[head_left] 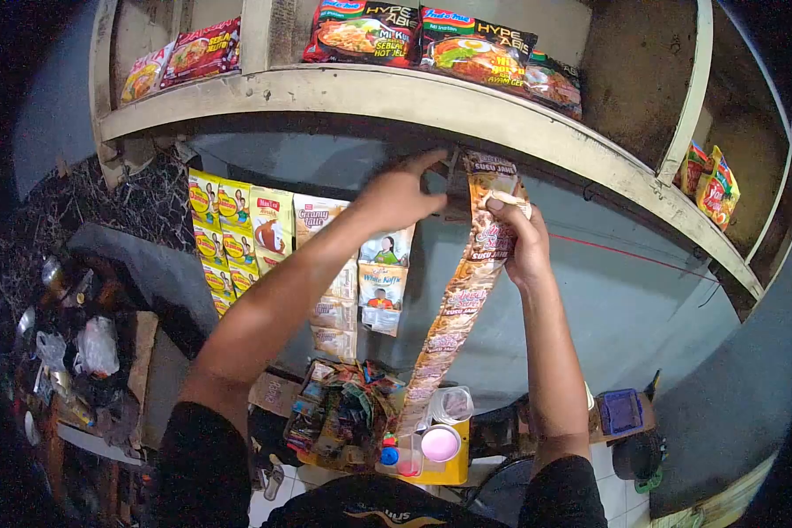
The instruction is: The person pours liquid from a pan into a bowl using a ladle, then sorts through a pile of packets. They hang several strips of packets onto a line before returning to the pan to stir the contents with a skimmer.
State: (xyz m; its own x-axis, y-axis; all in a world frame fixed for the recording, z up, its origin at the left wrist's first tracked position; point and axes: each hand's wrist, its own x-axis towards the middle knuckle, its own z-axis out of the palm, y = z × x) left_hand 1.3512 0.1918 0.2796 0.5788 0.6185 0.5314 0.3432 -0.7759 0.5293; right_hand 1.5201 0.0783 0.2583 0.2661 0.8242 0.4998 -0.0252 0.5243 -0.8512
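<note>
The right hand [517, 231] pinches, thumb on the front, the upper part of a long strip of joined brown-and-cream drink sachets marked "SUSU JAHE" [460, 304], which hangs below the curved cream-painted shelf edge [352, 81] and slants down to the left, its lower end near a white container with a pink lid [440, 443]. The left hand [407, 195] is raised just left of the strip's top, index finger stretched out and thumb apart from it; whether it grips anything, I cannot tell. A thin red string [620, 250] runs along the blue-grey wall [598, 317] right of the right hand. Left of the strip hang white "White Koffie" sachets [382, 286], pale "Creamy Latte" sachets [319, 217] and yellow sachets [235, 204]. Black-and-red noodle packets [475, 50] sit on the shelf above.
</note>
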